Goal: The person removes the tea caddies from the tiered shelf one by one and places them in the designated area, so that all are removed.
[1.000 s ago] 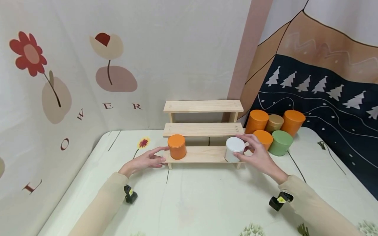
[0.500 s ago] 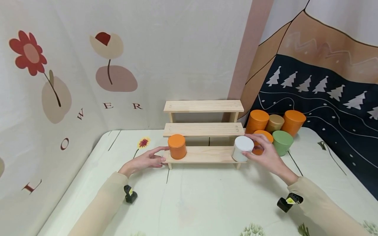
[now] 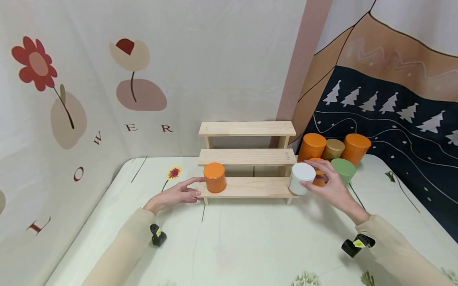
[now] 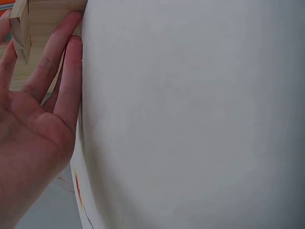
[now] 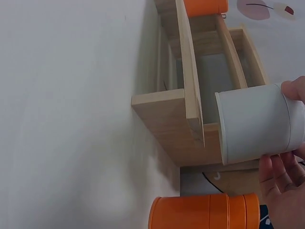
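My right hand [image 3: 332, 188] grips a white lidded canister [image 3: 301, 178] by its right side, at the right end of the lowest tier of a three-tier wooden shelf [image 3: 254, 187]. In the right wrist view the white canister [image 5: 255, 124] is off the board, past its end, with fingertips and thumb round its lid end. My left hand [image 3: 175, 196] rests against the left end of the lowest tier. The fingers [image 4: 69, 81] lie fairly straight along the wood in the left wrist view. Close by that hand, an orange canister [image 3: 214, 178] stands upright on the lowest tier.
Right of the shelf stand orange canisters [image 3: 312, 147] [image 3: 356, 149], a gold one [image 3: 333, 149] and a green one [image 3: 344, 171]. Another orange canister [image 5: 205, 212] is partly behind my right hand in the head view. A printed cloth [image 3: 229, 234] covers the table.
My right hand has moved the white canister rightward along the lowest tier, to past its right end. My left hand and the orange canister beside it have stayed in place.
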Tool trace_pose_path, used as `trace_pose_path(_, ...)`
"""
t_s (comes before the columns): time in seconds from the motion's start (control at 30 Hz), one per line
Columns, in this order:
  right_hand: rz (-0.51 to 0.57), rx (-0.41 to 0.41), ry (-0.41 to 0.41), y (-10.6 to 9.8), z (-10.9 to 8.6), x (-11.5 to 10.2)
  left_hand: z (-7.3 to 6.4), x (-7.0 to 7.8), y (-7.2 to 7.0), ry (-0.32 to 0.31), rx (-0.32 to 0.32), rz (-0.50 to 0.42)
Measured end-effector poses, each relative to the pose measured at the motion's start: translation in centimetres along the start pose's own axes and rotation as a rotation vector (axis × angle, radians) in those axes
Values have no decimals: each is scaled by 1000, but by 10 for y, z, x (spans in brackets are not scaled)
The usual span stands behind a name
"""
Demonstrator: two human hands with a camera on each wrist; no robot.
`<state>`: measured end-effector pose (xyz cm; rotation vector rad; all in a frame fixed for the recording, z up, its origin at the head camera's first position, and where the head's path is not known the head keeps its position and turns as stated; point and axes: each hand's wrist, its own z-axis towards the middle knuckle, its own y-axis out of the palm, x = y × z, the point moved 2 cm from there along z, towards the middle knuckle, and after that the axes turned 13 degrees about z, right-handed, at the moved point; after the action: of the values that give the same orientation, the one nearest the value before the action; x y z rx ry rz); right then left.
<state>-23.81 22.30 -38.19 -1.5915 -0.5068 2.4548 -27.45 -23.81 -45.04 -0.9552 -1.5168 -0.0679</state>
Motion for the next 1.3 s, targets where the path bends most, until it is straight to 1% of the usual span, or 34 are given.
trace_pose_path(0.27, -42, 24, 16, -12, -3, 3, 0, 0, 0, 3, -5, -5)
trace_pose_path(0.47, -41, 41, 23, -22, -6, 6, 1, 0, -1, -6, -2, -2)
trace_pose_path(0.63, -49, 45, 47, -28, -8, 10, 1, 0, -1, -3, -4, -1)
trace_pose_path(0.97, -81, 64, 77, -36, -12, 12, 1, -1, 0, -9, -4, -5)
trace_pose_path(1.3, -102, 91, 101, -41, -17, 23, 2, -1, 0, -13, -13, 9)
